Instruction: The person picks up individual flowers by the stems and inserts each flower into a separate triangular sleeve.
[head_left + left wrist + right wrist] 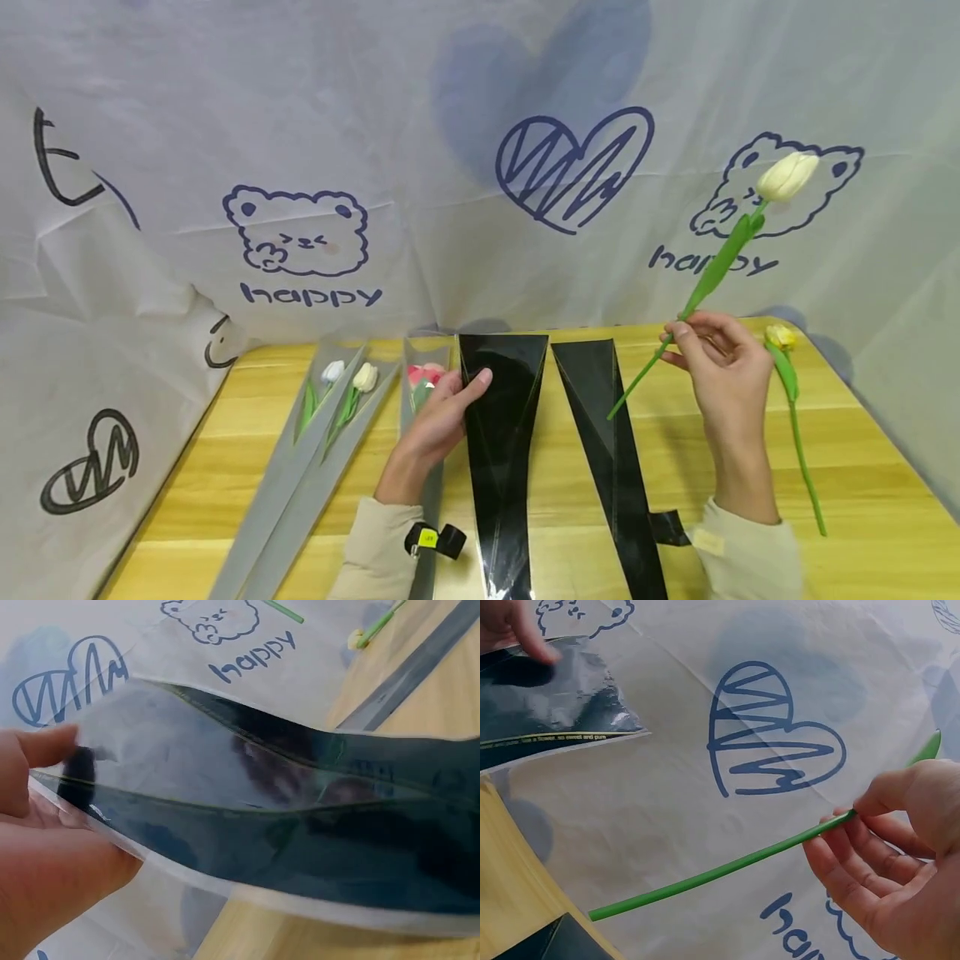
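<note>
The left hand [441, 418] grips one black sleeve [502, 433], thumb folded over its front, and the right hand [726, 362] pinches one white tulip [716, 268] by its stem. A second black sleeve [618, 475] lies between the hands; left of the left hand lie three grey sleeves [276, 475], two with one pale tulip [365, 377] each, the third with pink petals [425, 374], and right of the right hand, one yellow flower [786, 377].

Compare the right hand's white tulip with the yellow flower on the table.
The white tulip has a white bloom; the yellow flower, a yellow one. The white tulip is held up in the right hand; the yellow flower lies on the table. Both have green stems and leaves.
</note>
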Demonstrator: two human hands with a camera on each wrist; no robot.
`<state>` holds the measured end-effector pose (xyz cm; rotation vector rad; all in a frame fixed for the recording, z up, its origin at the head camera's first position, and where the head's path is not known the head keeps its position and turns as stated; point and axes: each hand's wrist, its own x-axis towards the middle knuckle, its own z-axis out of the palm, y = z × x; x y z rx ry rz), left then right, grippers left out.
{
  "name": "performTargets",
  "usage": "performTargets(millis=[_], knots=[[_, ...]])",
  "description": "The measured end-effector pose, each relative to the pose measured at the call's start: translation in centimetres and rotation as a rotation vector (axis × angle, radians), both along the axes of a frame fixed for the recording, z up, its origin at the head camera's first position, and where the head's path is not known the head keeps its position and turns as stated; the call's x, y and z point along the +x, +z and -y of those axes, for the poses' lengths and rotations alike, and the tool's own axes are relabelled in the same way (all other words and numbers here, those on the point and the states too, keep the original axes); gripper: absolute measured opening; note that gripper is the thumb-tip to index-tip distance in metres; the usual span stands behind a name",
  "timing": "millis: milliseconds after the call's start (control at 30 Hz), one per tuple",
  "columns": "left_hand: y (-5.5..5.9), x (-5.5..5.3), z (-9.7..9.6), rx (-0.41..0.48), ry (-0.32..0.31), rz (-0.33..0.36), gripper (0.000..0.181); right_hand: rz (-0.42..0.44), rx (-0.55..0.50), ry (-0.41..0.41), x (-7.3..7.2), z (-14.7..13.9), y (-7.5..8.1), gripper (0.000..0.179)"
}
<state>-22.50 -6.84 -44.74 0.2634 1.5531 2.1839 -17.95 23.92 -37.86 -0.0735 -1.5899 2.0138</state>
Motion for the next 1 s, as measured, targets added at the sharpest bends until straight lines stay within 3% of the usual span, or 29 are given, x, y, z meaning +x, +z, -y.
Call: performTargets(millis=[233,500,733,1000], knots=[[-0.2,0.1,-0.3,-0.032,0.014,-0.062,0.018,-0.014,-0.001,-0.017,0.0,0.1,0.2,0.017],[-0.5,0.0,-0.7,-0.193,0.12,-0.168,0.02,-0.099,-0.147,-0.01,0.1,0.6,0.5,0.02],[-0.8,-0.1,-1.0,-0.262,0.18,-0.223,0.015,-0.148,-0.136,-0.008,0.0,1.8,0.7,0.022],[-0.9,0.0,-1.3,-0.291,0.155,-0.317,0.026,-0.343,-0.278,0.0,0.2,3.1,1.6,0.027]])
